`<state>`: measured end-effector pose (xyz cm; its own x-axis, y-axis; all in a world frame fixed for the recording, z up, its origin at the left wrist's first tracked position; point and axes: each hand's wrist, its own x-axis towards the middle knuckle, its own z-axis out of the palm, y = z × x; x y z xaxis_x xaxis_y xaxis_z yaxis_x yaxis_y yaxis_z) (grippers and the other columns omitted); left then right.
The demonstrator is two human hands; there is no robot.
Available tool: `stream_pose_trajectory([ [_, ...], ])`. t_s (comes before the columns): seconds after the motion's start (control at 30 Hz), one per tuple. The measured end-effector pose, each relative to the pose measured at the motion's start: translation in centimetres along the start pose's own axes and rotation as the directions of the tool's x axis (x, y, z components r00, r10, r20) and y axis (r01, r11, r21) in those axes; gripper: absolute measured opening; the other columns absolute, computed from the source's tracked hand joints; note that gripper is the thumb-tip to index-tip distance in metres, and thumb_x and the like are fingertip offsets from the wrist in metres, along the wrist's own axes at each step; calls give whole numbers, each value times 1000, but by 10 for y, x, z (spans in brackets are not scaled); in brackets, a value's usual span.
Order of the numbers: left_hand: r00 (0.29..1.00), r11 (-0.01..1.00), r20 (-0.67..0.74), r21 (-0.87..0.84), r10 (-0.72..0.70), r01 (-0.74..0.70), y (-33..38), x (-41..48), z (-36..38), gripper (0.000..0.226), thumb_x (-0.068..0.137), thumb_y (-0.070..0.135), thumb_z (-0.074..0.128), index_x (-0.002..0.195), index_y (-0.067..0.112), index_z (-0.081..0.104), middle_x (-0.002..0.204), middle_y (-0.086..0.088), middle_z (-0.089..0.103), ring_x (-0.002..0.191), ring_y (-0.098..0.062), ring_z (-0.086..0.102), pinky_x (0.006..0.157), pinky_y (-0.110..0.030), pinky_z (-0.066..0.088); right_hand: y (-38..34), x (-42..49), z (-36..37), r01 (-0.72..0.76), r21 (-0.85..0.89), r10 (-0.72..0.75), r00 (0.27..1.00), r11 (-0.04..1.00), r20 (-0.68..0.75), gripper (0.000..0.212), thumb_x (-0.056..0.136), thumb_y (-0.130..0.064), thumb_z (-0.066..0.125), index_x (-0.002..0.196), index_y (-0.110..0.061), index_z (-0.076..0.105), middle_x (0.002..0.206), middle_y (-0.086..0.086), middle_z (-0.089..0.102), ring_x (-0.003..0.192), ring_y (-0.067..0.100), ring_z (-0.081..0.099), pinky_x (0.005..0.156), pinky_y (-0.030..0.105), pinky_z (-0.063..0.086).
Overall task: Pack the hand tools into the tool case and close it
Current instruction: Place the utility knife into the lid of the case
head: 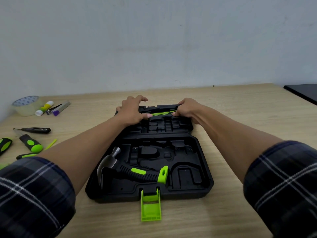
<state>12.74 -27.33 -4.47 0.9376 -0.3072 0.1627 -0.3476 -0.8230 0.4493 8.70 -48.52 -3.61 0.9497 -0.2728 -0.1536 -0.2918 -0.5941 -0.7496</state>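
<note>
A black tool case (202,165) lies open flat on the wooden table, its green latch (151,206) hanging toward me. A claw hammer (130,170) with a black and green handle sits in the near half. In the far half lies a slim green and black tool (162,113). My left hand (131,110) rests on the far half's left end, thumb pressing that tool's left end. My right hand (187,108) pinches its right end, fingers curled. Loose on the table at left are a screwdriver (30,143), a black tester pen (36,130) and more green-handled tools (5,143).
A roll of clear tape (25,105), a glue stick (43,108) and a purple-tipped cutter (59,109) lie at the back left near the wall. A dark surface (303,92) adjoins the table at the far right.
</note>
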Motion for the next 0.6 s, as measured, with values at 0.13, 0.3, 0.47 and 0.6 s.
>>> stream_pose_trajectory([
  [0.13,998,999,43,15,-41,41,2,3,-1,66,75,51,75,134,42,47,141,3,50,134,-31,36,101,-50,26,-2,-2,-1,-31,5,31,1000,1000,1,45,79,-14,77,119,3,63,118,18,65,108,35,62,96,43,52],
  [0.3,992,995,79,21,-95,93,3,6,-3,62,73,57,74,130,40,54,138,7,55,136,-28,36,102,-47,24,3,-2,0,-33,89,30,999,995,32,30,78,-13,76,104,-2,64,111,19,67,109,35,62,95,48,52],
  [0.47,992,993,80,74,-98,92,7,7,-5,57,73,58,73,125,42,56,138,6,54,135,-27,37,100,-44,22,-3,-3,-2,-36,34,34,998,999,51,25,80,-9,71,103,-9,64,102,10,61,94,24,59,93,36,51],
  [0.6,990,994,96,43,-103,99,4,6,-5,55,75,56,73,125,42,56,138,4,54,134,-28,35,103,-46,21,-3,-5,5,32,-65,-36,997,997,-67,49,77,-23,79,118,-7,58,114,13,58,114,33,55,99,46,48],
])
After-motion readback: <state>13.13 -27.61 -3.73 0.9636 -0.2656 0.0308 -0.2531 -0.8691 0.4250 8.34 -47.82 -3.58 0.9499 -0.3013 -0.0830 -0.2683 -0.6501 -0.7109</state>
